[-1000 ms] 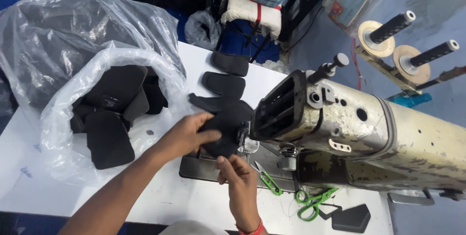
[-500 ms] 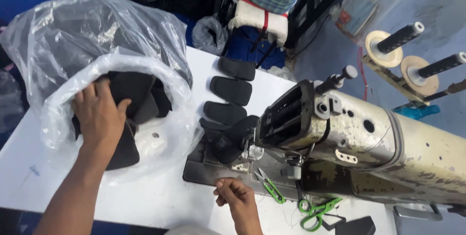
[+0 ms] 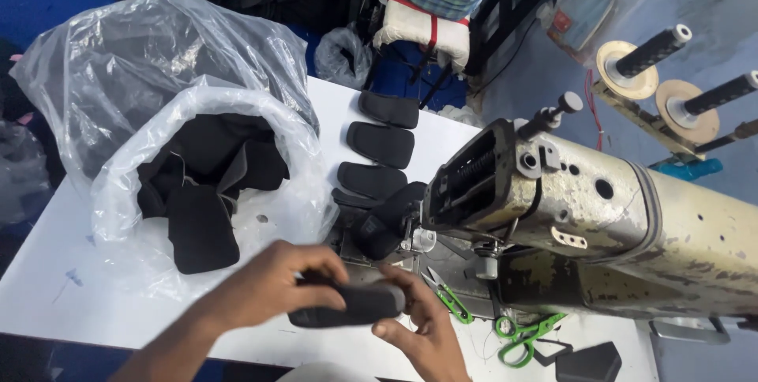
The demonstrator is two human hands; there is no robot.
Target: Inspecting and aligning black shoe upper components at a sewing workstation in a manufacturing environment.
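Observation:
My left hand (image 3: 272, 283) and my right hand (image 3: 418, 331) both grip one black padded piece (image 3: 347, 305) near the table's front edge, just in front of the sewing machine's needle area (image 3: 414, 240). Another black piece (image 3: 383, 224) lies under the machine head. A row of three sewn black pieces (image 3: 380, 144) trails away behind the needle. A clear plastic bag (image 3: 197, 169) to the left holds several black pieces.
The big worn cream sewing machine (image 3: 600, 224) fills the right side. Green thread snips (image 3: 448, 299) and green scissors (image 3: 521, 338) lie by its base. A second clear bag (image 3: 142, 50) sits behind. Thread spool stands (image 3: 663, 74) are at the far right. The table is white (image 3: 47, 303).
My left hand went from the machine to the plastic bag, then came back with a black piece. My right hand has joined it on that piece.

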